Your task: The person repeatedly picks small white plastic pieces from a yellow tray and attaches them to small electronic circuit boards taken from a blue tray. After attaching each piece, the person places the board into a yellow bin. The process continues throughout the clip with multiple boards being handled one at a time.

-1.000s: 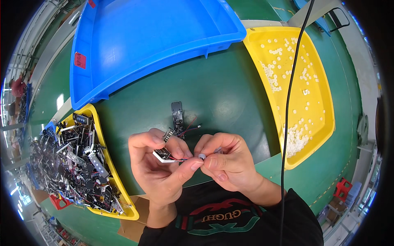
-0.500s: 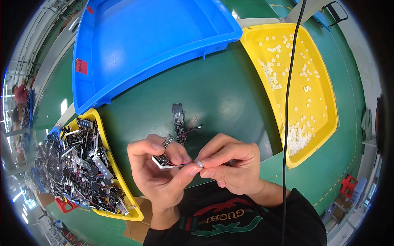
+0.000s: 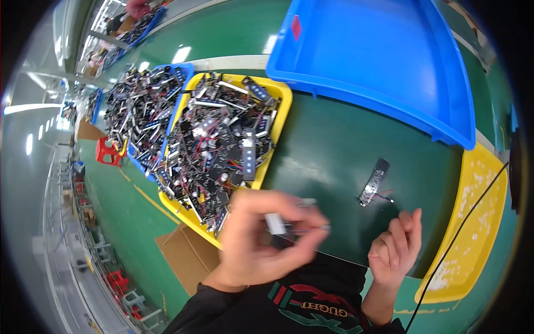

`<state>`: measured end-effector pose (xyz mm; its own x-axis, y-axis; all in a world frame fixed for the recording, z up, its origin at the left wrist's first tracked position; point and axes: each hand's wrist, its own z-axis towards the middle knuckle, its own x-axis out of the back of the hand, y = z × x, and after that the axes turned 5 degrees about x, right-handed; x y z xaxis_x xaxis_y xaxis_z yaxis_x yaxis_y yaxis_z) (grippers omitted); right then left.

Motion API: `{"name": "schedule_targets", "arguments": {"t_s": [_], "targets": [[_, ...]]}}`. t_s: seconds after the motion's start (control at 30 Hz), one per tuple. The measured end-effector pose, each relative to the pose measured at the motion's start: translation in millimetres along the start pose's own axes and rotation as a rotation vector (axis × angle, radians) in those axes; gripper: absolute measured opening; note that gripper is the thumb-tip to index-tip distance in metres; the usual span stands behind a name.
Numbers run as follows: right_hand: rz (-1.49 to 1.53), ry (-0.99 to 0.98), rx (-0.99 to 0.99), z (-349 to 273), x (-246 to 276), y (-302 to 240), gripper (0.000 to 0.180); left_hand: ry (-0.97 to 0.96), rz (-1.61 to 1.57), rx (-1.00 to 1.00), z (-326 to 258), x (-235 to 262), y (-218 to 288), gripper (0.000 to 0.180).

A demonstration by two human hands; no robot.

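Since the frame half a second earlier the two hands have come apart and the view has swung to the left, so the yellow tray of parts now fills the upper middle instead of the lower left edge. The left hand [image 3: 261, 242] now carries the small part [image 3: 276, 224] alone; it is blurred with motion, but the thumb and fingertips are pinched together on the pale piece, with thin wires trailing to the right of it. The hand sits just below the near corner of the yellow tray [image 3: 281, 119], which is heaped with dark circuit boards and loose wires. The right hand [image 3: 396, 250] has let go and rests apart to the right, fingers loosely curled and holding nothing, low over the green table [image 3: 328, 150]. Just above it, on the table, a small dark circuit board [image 3: 374, 182] lies alone with short wires at its lower end, touching neither hand. A large blue bin [image 3: 384, 67] stands at the back. A second yellow tray [image 3: 473, 222] with small white bits lies at the right edge. A further blue tray [image 3: 178, 72] of similar parts sits left of the first yellow one.
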<state>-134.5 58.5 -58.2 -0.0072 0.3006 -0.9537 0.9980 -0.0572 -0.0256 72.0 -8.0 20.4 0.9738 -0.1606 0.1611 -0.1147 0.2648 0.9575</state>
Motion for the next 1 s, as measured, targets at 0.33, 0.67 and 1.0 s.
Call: {"name": "schedule_targets", "arguments": {"t_s": [0.33, 0.67, 1.0], "targets": [[-0.101, -0.197, 0.045, -1, 17, -23, 0.028, 0.728, 0.498, 0.175, -20, 156, 18, 0.032], [-0.147, -0.008, 0.130, -9, 7, -21, 0.029, 0.690, 0.745, 0.335, -13, 172, -18, 0.031], [-0.180, -0.162, 0.078, -1, 13, -25, 0.037, -0.153, 0.599, -0.075, -14, -40, -9, 0.029]]}}
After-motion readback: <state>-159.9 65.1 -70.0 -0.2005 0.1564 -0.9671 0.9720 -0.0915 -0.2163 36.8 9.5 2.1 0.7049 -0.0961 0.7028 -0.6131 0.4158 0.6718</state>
